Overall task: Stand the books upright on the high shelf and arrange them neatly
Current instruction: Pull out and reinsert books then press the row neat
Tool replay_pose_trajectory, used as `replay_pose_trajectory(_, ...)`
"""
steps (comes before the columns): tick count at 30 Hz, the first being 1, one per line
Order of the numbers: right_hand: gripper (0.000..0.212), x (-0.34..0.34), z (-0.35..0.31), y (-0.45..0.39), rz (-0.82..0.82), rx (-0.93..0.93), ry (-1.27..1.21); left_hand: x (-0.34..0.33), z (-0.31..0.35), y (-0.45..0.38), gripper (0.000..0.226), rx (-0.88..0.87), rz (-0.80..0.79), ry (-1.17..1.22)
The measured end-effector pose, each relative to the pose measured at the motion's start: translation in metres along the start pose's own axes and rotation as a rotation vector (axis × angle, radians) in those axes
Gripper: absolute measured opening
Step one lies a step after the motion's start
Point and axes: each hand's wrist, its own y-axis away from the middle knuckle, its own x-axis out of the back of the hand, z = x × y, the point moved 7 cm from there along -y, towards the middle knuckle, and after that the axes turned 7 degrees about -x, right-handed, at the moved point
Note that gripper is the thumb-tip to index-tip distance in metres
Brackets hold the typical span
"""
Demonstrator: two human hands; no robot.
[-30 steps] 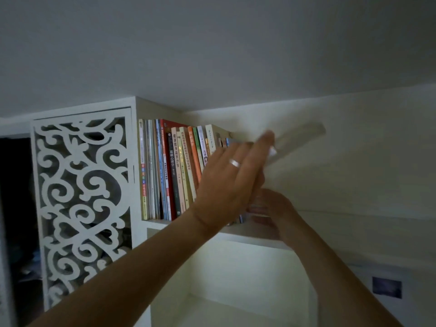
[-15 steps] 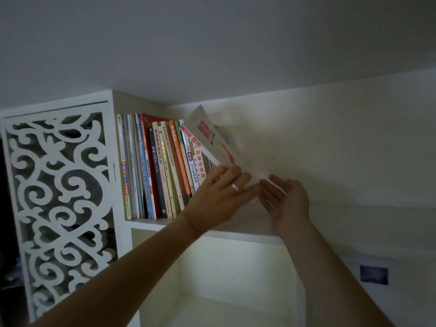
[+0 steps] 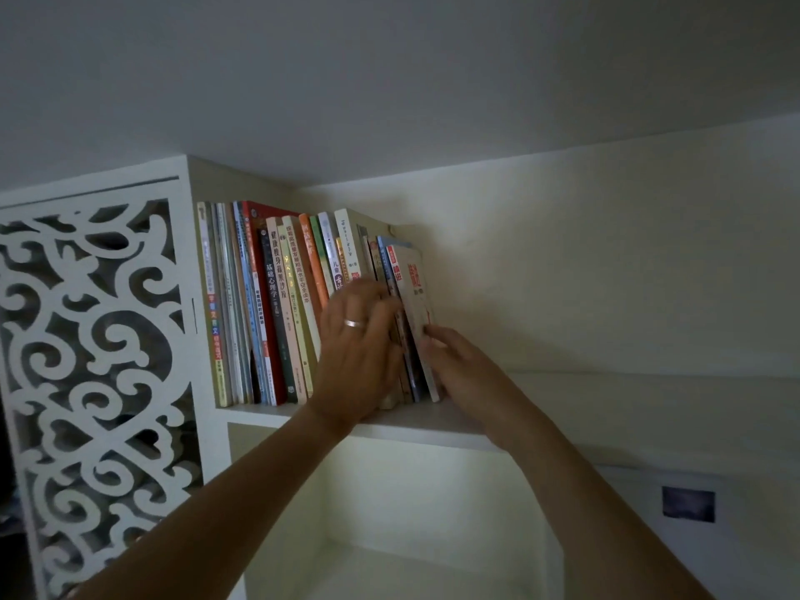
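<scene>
Fingers [image 3: 426,335] against upright books [image 3: 277,305]

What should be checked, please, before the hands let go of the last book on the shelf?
1. Last book upright: not ok, it tilts left at the top.
2. Right hand steadying it: ok, fingers at its outer cover.
3. Left hand on the spines: ok, fingers against them.
4. Spines flush at the front: cannot tell, the hands hide them.
5. Book bottoms on the shelf: ok where visible.
6. Support on the row's right: not ok, no bookend shows there.
</scene>
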Motion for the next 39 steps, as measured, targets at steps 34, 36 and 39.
replay_pose_trajectory(34, 0.057, -0.005, -0.016, -0.010, 0.353, 0.286, 0.297, -0.001, -0.030, 0.013, 0.054, 0.304, 0.092, 0.176)
replay_pose_trajectory(36, 0.058, -0.003, -0.018, -0.007, 0.412, 0.317, 0.325, -0.002, -0.031, 0.014, 0.053, 0.307, 0.087, 0.176)
replay_pose_trajectory(39, 0.056, 0.001, -0.018, -0.006, 0.487, 0.341, 0.365, -0.001, -0.027, 0.015, 0.050, 0.274, 0.072, 0.111)
